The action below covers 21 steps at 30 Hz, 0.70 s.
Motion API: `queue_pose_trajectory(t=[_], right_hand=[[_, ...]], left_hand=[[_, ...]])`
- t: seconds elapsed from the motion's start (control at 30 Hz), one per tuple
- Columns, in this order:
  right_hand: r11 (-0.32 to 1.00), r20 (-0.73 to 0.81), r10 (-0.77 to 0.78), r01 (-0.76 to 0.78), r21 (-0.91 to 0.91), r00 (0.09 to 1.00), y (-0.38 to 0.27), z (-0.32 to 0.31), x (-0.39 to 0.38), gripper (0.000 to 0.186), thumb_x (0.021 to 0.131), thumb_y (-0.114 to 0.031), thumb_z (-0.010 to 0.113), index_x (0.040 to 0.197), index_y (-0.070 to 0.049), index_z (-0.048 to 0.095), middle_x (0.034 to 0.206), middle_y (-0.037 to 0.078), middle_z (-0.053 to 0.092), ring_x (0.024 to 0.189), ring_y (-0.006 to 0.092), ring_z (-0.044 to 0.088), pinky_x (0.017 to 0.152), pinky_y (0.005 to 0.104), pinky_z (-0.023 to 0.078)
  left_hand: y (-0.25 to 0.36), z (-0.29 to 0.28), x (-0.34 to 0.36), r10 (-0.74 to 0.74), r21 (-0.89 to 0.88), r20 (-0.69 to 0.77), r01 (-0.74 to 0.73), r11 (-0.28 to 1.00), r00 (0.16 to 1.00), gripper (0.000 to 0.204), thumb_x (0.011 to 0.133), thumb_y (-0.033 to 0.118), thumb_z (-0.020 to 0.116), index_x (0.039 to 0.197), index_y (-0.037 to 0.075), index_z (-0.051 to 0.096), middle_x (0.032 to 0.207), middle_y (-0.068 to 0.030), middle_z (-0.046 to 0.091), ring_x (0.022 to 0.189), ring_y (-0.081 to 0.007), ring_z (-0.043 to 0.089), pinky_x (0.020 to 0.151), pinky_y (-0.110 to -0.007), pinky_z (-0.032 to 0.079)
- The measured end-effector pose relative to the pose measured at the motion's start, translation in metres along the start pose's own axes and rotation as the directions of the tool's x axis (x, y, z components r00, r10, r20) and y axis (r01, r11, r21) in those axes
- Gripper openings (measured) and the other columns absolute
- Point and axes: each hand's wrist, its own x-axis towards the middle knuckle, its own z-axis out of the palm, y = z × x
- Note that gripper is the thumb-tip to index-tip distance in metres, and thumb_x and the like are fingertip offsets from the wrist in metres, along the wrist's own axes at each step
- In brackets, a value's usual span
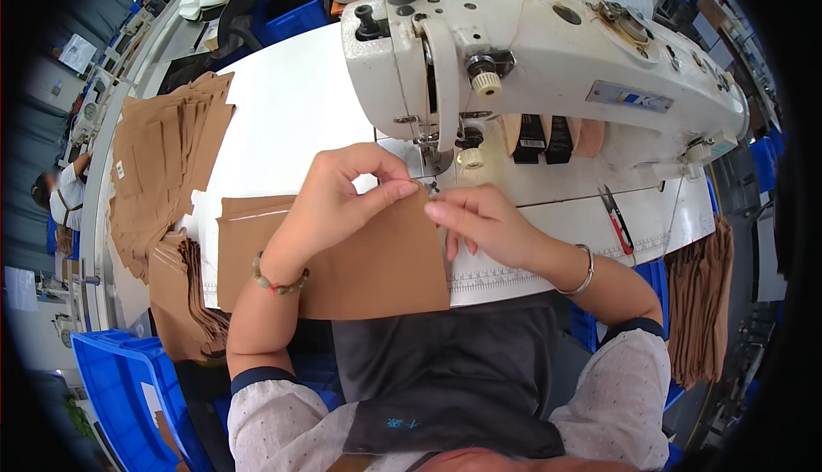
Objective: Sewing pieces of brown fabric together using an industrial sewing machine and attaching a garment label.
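While I watch from a distance, the left hand point(330, 198) pinches the brown panel point(377, 271) near its upper right corner, thumb against forefinger. That panel lies across the lower centre of the frame, on the white tabletop point(287, 125), partly beneath the left forearm. Just beyond the corner stands the needle end of the sewing machine point(548, 70). Farther right, the right hand point(488, 224) has thumb and forefinger drawn together beside the same corner; whether cloth edge or thread sits between them, I cannot tell.

To handle this well, I would keep the left pinch light and close to the corner, let the right fingertips do the fine work, hold the panel flat, and keep both hands clear of the needle.

Counting from the left, I find one spread stack point(158, 164) and, below it, one folded stack point(175, 301), their layers too overlapped to number; one blue crate point(124, 386) at lower left; one panel; one machine; two black tags point(530, 134) under its arm; one pair of snips point(618, 222); one draped brown bundle point(702, 301) at far right.
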Motion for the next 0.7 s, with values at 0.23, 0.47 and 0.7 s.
queue_pose_trajectory(t=[0.23,0.47,0.7], right_hand=[[0.901,0.061,0.211,-0.170,-0.399,0.976,-0.003,0.034,-0.037,0.023,0.088,-0.024,0.077,0.090,-0.001,0.073,0.063,0.006,0.065,0.056,0.0096,0.058,0.056,0.0281,0.045],[0.783,0.117,-0.291,0.306,-0.542,0.950,-0.025,0.069,-0.032,0.024,0.089,-0.020,0.078,0.076,-0.003,0.067,0.056,0.001,0.060,0.050,0.0066,0.056,0.049,0.0259,0.041],[0.962,0.244,-0.219,0.250,-0.105,0.945,-0.035,0.144,0.002,0.025,0.093,-0.016,0.074,0.078,0.000,0.061,0.064,0.005,0.065,0.056,0.0089,0.065,0.050,0.0252,0.046]], left_hand=[[0.026,-0.031,-0.025,-0.094,-0.166,-0.032,0.087,0.982,0.995,0.008,0.093,0.007,0.074,0.090,0.003,0.067,0.084,0.0038,0.063,0.078,-0.0035,0.054,0.072,-0.019,0.043],[0.053,-0.050,-0.086,-0.010,-0.070,-0.376,-0.018,0.997,0.927,0.007,0.099,0.005,0.065,0.095,0.003,0.061,0.080,0.0070,0.055,0.072,-0.0001,0.046,0.064,-0.018,0.037],[0.103,-0.106,-0.081,0.605,0.921,-0.202,-0.061,0.385,0.770,0.013,0.081,-0.001,0.076,0.087,0.004,0.067,0.084,-0.0061,0.064,0.065,-0.0212,0.061,0.058,-0.029,0.047]])
